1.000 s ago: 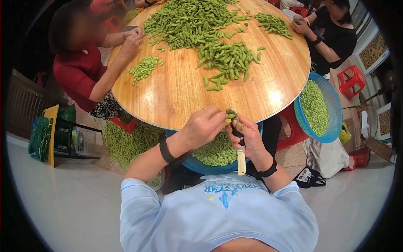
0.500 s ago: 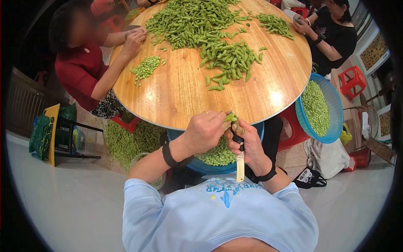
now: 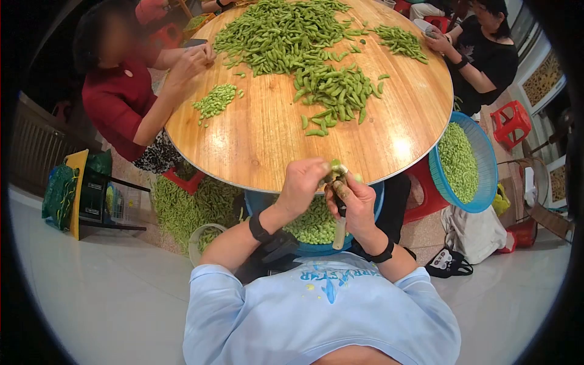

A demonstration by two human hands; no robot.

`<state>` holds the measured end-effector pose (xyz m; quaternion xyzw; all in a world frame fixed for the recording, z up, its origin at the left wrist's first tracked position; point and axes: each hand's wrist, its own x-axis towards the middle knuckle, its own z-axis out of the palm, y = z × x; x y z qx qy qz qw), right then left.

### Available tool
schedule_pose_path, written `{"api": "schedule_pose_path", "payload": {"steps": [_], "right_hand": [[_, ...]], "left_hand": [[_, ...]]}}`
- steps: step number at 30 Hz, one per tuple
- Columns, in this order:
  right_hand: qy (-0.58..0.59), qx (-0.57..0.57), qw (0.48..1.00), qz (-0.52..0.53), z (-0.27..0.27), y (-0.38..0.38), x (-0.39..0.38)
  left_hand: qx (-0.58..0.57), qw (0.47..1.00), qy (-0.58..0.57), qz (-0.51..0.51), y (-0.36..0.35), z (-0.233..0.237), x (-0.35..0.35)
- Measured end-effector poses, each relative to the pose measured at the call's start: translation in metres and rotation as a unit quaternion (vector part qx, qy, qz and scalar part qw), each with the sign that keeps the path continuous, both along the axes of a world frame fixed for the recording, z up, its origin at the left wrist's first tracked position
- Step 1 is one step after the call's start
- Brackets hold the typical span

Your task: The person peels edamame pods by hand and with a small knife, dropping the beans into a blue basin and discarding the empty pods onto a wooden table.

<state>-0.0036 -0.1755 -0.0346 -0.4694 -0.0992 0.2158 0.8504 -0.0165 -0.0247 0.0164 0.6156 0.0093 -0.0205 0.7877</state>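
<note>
A green soybean pod (image 3: pixel 335 164) sits at the fingertips of both hands, just off the table's near edge. My left hand (image 3: pixel 301 187) is closed with its fingers pinching the pod, slightly blurred. My right hand (image 3: pixel 359 205) is wrapped round a small knife-like tool with a black grip and a pale flat end (image 3: pixel 339 233) pointing down toward me. Its thumb presses near the pod; the tool's upper end is hidden by the fingers. Below the hands, a blue basin (image 3: pixel 304 248) holds shelled green beans (image 3: pixel 317 224).
The round wooden table (image 3: pixel 255 146) bears a large heap of pods (image 3: pixel 280 39) and a small pile of beans (image 3: pixel 216 101). A person in red (image 3: pixel 118 100) sits left, one in black (image 3: pixel 486 58) right. A blue basket (image 3: pixel 486 152) of beans stands right; empty pods (image 3: pixel 182 210) cover the floor left.
Both hands have shifted slightly, the left one a little right and up toward the right. The pod has turned between the fingers, and the tool's pale end has swung slightly left.
</note>
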Motion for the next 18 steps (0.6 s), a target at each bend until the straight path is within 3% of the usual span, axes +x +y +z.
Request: {"api": "schedule_pose_path", "payload": {"steps": [2,4,5,7,10,12,14,18], "right_hand": [[-0.015,-0.018,1.000,-0.010,0.004,-0.004,0.001],[-0.016,-0.032,0.999,-0.031,0.008,-0.007,0.002],[-0.016,-0.031,0.999,-0.031,0.005,-0.008,0.003],[-0.050,-0.011,0.999,-0.006,0.003,-0.010,0.004],[-0.040,-0.041,0.998,-0.005,0.001,-0.008,0.004],[-0.033,-0.042,0.999,0.000,0.000,-0.008,0.007],[0.025,-0.022,0.996,0.078,0.000,-0.013,0.008],[0.010,-0.065,0.995,0.078,-0.007,-0.010,0.006]], "left_hand": [[0.020,0.999,-0.025,0.012,-0.001,-0.001,-0.001],[0.199,0.975,-0.099,0.005,0.009,-0.016,0.001],[0.200,0.975,-0.098,0.005,0.011,-0.020,-0.001],[0.336,0.919,-0.207,0.024,0.009,-0.012,-0.004],[0.384,0.874,-0.297,-0.003,0.009,-0.020,-0.004],[0.394,0.869,-0.298,-0.023,0.016,-0.016,-0.004],[0.401,0.865,-0.298,-0.049,0.023,-0.015,-0.008],[0.428,0.857,-0.256,-0.126,0.031,-0.015,-0.013]]}}
